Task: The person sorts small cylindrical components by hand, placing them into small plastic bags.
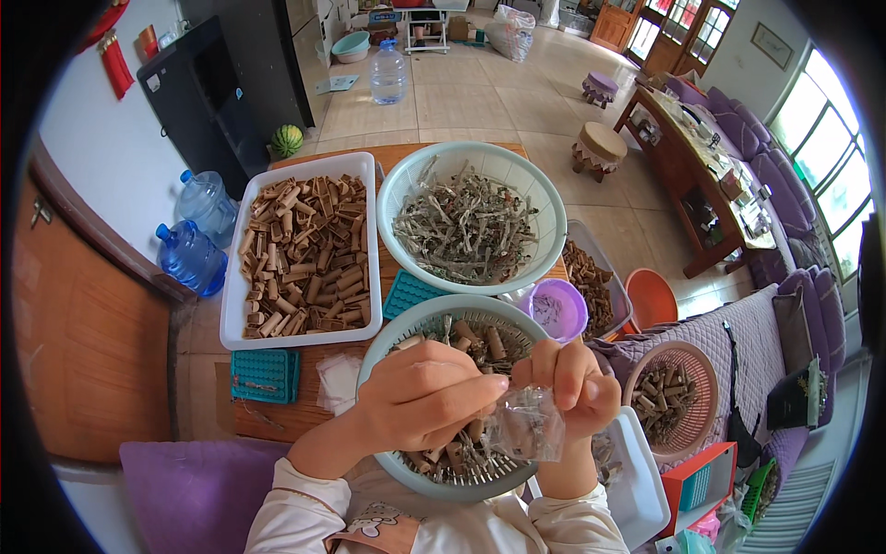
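Between my hands hangs a small clear plastic bag point(528, 427), its contents too blurred to make out. My left hand point(420, 392) is closed, thumb and fingertips pinching at the bag's upper left edge. Curled fingers of my right hand point(574, 380) grip its upper right side. Both hands are above a grey-green colander point(377, 355), which holds short brown tube pieces and dried grey-green stalks; my hands cover part of it. Beyond it stands a pale green basin point(397, 198) of dried strips. A white tray point(372, 231) full of brown tube pieces is on the left.
Teal ridged trays point(263, 377) and clear bags point(340, 380) lie on the wooden table point(309, 369). A purple cup point(574, 319) stands right of the colander. Further right are a pink basket point(711, 406), a white bin point(651, 480) and an orange basin point(651, 295).
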Demonstrator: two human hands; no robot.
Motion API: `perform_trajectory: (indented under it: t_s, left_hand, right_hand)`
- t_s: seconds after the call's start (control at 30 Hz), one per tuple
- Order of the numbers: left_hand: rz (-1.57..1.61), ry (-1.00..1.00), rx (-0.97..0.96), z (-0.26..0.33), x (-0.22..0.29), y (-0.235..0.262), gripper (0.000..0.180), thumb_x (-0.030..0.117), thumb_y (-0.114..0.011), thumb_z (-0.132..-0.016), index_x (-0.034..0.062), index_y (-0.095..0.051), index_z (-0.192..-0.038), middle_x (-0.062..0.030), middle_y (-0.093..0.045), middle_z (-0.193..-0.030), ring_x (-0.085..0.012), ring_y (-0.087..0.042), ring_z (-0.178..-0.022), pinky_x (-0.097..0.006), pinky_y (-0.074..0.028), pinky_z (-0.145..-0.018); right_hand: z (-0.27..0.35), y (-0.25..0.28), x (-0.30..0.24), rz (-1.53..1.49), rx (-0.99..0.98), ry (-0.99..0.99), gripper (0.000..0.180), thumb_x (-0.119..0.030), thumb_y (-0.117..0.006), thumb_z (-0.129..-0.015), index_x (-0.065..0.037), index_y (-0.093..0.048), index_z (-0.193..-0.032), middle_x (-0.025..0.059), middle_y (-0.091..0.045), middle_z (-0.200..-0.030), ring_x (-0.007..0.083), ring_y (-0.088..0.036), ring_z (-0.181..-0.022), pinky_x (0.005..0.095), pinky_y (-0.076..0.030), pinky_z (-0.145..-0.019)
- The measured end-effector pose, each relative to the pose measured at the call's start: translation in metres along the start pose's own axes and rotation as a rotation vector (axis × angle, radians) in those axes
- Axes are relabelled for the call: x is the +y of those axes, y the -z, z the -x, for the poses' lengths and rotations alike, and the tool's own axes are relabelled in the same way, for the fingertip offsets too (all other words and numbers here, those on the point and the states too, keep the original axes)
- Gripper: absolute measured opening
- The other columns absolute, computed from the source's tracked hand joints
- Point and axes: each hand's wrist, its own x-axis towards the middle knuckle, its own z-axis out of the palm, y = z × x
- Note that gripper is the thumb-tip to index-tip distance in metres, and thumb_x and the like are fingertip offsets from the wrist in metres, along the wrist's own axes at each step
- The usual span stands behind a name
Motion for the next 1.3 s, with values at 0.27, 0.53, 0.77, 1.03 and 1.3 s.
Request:
perform_trajectory:
  t_s: [0.27, 0.53, 0.77, 1.03, 1.3]
  left_hand:
    - [-0.146, -0.197, 0.079, 0.011, -0.010, -0.002, 0.026, 0.001, -0.066, -0.065, 0.0093, -0.063, -0.089, 0.0020, -0.052, -0.080, -0.0145, -0.056, -0.072, -0.023, -0.045, -0.054]
    - [0.293, 0.295, -0.032, 0.012, -0.007, 0.001, 0.035, 0.033, -0.064, -0.075, 0.0008, -0.060, -0.088, -0.0084, -0.054, -0.076, -0.0202, -0.056, -0.068, -0.031, -0.046, -0.060]
    - [0.187, 0.604, -0.174, 0.016, 0.009, 0.008, 0.033, 0.037, -0.063, -0.076, 0.0055, -0.058, -0.071, -0.0034, -0.053, -0.065, -0.0175, -0.048, -0.054, -0.030, -0.037, -0.051]
    - [0.392, 0.657, -0.033, 0.029, 0.005, 0.005, 0.033, 0.038, -0.066, -0.073, 0.0059, -0.059, -0.068, -0.0030, -0.052, -0.059, -0.0154, -0.046, -0.052, -0.027, -0.036, -0.051]
    - [0.397, 0.672, -0.165, 0.029, 0.006, 0.013, 0.037, 0.043, -0.064, -0.074, 0.0066, -0.061, -0.068, -0.0029, -0.054, -0.061, -0.0160, -0.052, -0.055, -0.028, -0.040, -0.052]
  right_hand:
    - [-0.006, -0.016, 0.001, 0.353, -0.067, 0.063, 0.025, 0.002, -0.062, -0.064, -0.010, -0.041, -0.062, 0.0011, -0.039, -0.065, 0.0133, -0.034, -0.060, 0.0274, -0.029, -0.056]
    - [-0.002, -0.022, 0.002, 0.430, 0.012, 0.082, 0.030, 0.007, -0.063, -0.061, -0.011, -0.039, -0.061, -0.0002, -0.037, -0.066, 0.0115, -0.031, -0.058, 0.0256, -0.026, -0.054]
    - [0.004, -0.025, 0.005, 0.472, 0.126, 0.018, 0.032, -0.005, -0.071, -0.068, -0.007, -0.043, -0.083, 0.0031, -0.044, -0.076, 0.0111, -0.042, -0.069, 0.0222, -0.033, -0.063]
    - [0.015, 0.010, -0.003, 0.465, 0.100, -0.154, 0.050, -0.044, -0.069, -0.071, -0.001, -0.048, -0.086, 0.0053, -0.048, -0.080, 0.0108, -0.045, -0.072, 0.0234, -0.035, -0.063]
    - [0.019, 0.002, -0.001, 0.986, 0.038, -0.013, 0.028, -0.022, -0.057, -0.083, 0.002, -0.052, -0.070, 0.0026, -0.049, -0.061, 0.0117, -0.042, -0.051, 0.0245, -0.032, -0.048]
